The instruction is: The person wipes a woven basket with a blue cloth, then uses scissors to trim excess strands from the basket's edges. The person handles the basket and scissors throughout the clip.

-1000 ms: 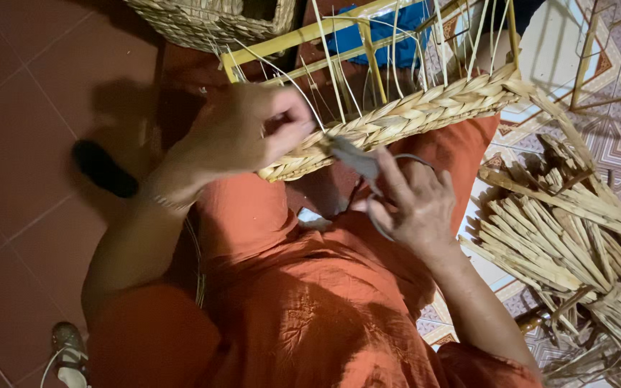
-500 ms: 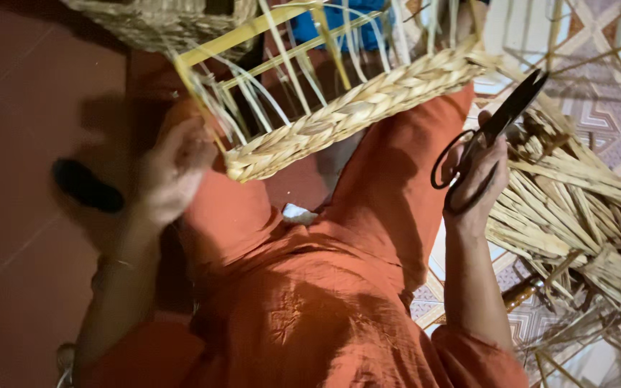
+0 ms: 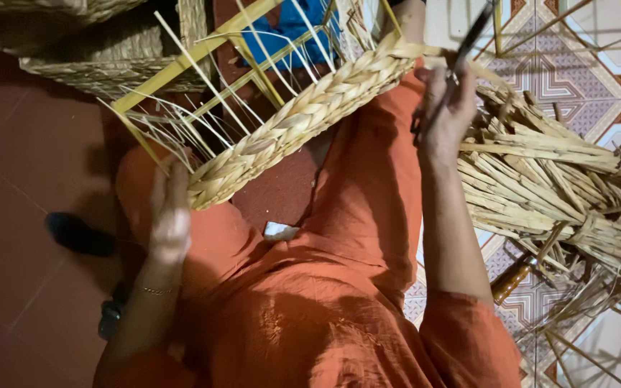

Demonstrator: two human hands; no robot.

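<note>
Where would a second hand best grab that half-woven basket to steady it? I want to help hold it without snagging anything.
Probably the thick braided rim, come at from the lap side below. It runs as one firm diagonal band, while thin loose strands stick up above it. The left hand rests at its lower end; the right hand holds scissors.

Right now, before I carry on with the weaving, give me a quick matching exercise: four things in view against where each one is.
Things:
1. scissors
2. braided rim
3. loose straw bundle
4. black shoe

Places:
A. on the plain red floor, beside the left arm
B. lying on the patterned tiles
C. held up in the right hand
D. along the edge of the yellow frame, its near end at the left hand

Pairs: 1-C, 2-D, 3-B, 4-A
</note>
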